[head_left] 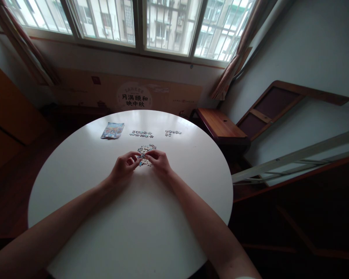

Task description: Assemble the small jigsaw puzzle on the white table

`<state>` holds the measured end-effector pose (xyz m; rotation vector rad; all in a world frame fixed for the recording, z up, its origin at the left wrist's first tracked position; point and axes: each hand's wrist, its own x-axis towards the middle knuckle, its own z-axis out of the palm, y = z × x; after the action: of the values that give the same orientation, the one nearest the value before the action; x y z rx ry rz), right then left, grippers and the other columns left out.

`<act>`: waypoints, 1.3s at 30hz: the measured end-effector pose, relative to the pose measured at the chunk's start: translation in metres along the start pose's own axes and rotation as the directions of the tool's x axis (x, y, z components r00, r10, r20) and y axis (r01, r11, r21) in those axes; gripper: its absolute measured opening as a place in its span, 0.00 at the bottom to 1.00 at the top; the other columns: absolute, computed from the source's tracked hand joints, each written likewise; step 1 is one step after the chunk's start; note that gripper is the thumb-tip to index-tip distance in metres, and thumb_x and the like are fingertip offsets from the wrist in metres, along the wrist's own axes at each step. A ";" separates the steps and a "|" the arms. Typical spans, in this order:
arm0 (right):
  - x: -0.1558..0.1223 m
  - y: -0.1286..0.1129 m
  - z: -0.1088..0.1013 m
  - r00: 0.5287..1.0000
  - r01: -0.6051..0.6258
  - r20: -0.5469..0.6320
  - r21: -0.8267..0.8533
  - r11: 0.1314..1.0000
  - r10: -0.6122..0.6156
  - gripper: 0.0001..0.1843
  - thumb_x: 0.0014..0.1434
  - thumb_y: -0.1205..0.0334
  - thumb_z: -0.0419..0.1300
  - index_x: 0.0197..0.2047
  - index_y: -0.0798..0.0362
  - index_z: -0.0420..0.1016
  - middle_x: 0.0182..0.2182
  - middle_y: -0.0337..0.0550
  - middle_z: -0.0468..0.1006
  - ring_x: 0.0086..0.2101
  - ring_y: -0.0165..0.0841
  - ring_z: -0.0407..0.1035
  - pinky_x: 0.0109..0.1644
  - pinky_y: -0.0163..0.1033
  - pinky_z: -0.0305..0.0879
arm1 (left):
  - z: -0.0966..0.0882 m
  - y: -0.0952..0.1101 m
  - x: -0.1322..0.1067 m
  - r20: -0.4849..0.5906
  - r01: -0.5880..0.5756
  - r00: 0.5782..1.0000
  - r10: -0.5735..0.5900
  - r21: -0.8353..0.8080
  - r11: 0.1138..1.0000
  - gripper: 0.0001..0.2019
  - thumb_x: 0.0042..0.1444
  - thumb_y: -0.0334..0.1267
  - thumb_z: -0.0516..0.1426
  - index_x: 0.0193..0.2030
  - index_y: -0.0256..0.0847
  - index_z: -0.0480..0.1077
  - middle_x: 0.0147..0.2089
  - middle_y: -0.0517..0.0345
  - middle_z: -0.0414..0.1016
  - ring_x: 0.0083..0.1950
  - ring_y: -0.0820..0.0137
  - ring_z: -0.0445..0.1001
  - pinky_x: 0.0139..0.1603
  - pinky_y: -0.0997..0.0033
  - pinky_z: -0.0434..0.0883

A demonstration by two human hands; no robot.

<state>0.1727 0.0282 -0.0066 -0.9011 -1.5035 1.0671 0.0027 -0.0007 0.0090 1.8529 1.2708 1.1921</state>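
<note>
A pile of small jigsaw pieces (147,148) lies loose near the middle of the round white table (128,217). My left hand (125,164) reaches in from the left, thumb and fingers curled in a pinch at the pile's edge. From the other side, my right hand (158,159) pinches too, its fingertips almost meeting those of the left. Between the two sets of fingertips is a small jigsaw piece (142,156), partly hidden by the fingers. More pieces spread beneath and around both hands.
Behind the pile, jigsaw pieces lie in rows in a left group (141,134) and a right group (172,133). A colourful printed packet (113,130) rests at the far left of the table. Beyond the table stands a wooden bench (221,122) at the right.
</note>
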 end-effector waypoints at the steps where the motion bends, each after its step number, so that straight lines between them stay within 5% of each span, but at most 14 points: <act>1: 0.000 0.000 0.000 1.000 0.002 0.000 0.002 1.000 -0.002 0.10 0.49 0.57 0.63 0.31 0.56 0.77 0.29 0.44 0.78 0.30 0.32 0.72 0.36 0.36 0.68 | 0.000 0.000 0.000 0.001 0.004 1.000 -0.004 0.000 1.000 0.15 0.52 0.46 0.58 0.41 0.37 0.71 0.25 0.61 0.70 0.20 0.76 0.67 0.20 0.78 0.65; 14: 0.001 0.003 0.001 1.000 -0.013 0.023 -0.038 0.999 0.014 0.12 0.51 0.54 0.61 0.31 0.56 0.74 0.24 0.41 0.75 0.25 0.29 0.68 0.30 0.33 0.65 | 0.001 -0.004 0.000 -0.004 -0.018 1.000 0.018 0.063 0.998 0.14 0.54 0.48 0.56 0.34 0.37 0.72 0.24 0.60 0.73 0.20 0.75 0.69 0.19 0.78 0.66; 23: 0.001 0.002 0.001 0.999 -0.035 0.020 0.037 0.999 0.034 0.11 0.51 0.56 0.61 0.31 0.55 0.73 0.25 0.40 0.75 0.26 0.29 0.69 0.32 0.34 0.67 | -0.001 0.000 0.000 -0.036 -0.128 0.991 0.130 0.064 0.990 0.13 0.53 0.44 0.58 0.42 0.38 0.72 0.35 0.56 0.69 0.22 0.79 0.67 0.22 0.78 0.68; 39: 0.001 0.001 0.001 0.997 -0.047 0.055 0.031 0.998 0.046 0.13 0.51 0.53 0.61 0.31 0.56 0.71 0.24 0.40 0.74 0.26 0.28 0.68 0.32 0.34 0.65 | -0.001 0.002 0.000 -0.070 -0.199 0.977 0.204 0.068 0.978 0.11 0.54 0.41 0.58 0.42 0.39 0.73 0.33 0.59 0.68 0.22 0.80 0.66 0.22 0.80 0.66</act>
<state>0.1716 0.0294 -0.0077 -0.8949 -1.5126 1.1546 0.0023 -0.0013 0.0108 2.0373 1.1936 1.3554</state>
